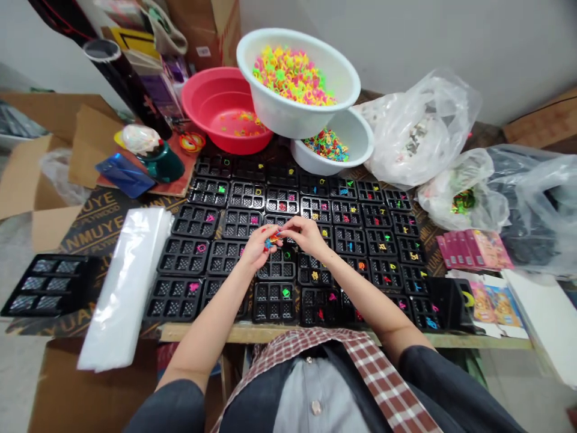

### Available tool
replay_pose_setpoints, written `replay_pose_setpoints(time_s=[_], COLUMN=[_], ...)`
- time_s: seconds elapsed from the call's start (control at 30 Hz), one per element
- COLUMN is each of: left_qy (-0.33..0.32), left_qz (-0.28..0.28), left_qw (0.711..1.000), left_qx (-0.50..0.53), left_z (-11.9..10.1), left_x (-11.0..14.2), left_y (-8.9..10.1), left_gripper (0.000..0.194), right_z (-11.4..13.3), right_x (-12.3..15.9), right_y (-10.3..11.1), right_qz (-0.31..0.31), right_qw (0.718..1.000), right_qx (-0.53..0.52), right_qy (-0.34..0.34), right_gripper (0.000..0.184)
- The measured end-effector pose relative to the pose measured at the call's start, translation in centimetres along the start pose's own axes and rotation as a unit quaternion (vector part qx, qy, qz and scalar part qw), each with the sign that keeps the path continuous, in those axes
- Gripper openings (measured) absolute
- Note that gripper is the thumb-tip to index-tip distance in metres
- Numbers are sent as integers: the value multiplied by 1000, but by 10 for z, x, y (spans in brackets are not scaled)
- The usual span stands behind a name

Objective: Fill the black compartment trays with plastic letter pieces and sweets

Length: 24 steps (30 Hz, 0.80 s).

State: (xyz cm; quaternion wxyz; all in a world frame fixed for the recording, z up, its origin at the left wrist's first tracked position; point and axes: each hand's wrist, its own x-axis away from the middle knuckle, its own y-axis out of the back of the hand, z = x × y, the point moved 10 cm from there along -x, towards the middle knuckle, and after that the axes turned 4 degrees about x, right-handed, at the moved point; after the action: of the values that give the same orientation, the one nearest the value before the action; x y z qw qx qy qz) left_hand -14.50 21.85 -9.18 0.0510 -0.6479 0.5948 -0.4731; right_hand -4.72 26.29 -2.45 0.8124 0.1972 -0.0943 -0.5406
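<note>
My left hand (259,245) is curled around several small coloured plastic pieces (270,242), blue and orange-red among them. Close against it, my right hand (306,236) has its thumb and fingertips pinched together at those pieces; what sits between these fingertips is too small to make out. Both hands hover over rows of black compartment trays (276,300) on the table. Many trays hold one or two small plastic pieces, such as a green ring (286,293) and a pink piece (193,287), mostly in right-hand compartments.
Behind the trays stand a red basin (216,90), a white basin (288,117) full of bright rings, and a smaller basin (360,150). Plastic sleeves (121,288) and stacked trays (45,282) lie left. Clear bags (424,132) and printed cards (473,249) lie right.
</note>
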Motion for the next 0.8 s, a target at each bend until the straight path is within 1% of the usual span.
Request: replay_pose_setpoints(time_s=[0.07,0.23,0.33,0.43,0.5,0.53,0.6,0.67,0.73,0.8], left_qy=[-13,32,14,-18,-46,-65,-106,-135,-140,-133], left_qz=[-5,-37,-32,-26,-43,-60,-103,-134,-138,-124], left_qw=[1000,999,999,998,995,993,986,980,980,983], left_qx=[-8,6,-17,-55,-77,-83,-78,-51,-15,17], left_z=[-6,-4,-9,-15,-22,-28,-43,-56,-62,-64], left_x=[-1,-1,0,2,2,2,4,5,4,3], left_y=[3,12,12,10,13,17,29,41,48,50], left_gripper=[19,14,17,22,23,23,21,17,15,15], right_z=[0,-13,-20,-24,-27,-29,-33,-37,-42,-45], right_x=[-3,-10,-9,-7,-6,-5,-4,-3,-3,-3], right_y=[-3,-13,-18,-18,-17,-16,-15,-14,-15,-14], right_qz=[5,28,47,57,57,56,49,37,33,37], right_qw=[1000,993,984,981,983,986,992,997,997,996], right_qx=[0,-105,-153,-167,-155,-140,-93,-29,22,40], right_qy=[-2,-50,-73,-81,-78,-74,-65,-59,-61,-64], right_gripper=[23,29,31,28,25,23,16,10,8,8])
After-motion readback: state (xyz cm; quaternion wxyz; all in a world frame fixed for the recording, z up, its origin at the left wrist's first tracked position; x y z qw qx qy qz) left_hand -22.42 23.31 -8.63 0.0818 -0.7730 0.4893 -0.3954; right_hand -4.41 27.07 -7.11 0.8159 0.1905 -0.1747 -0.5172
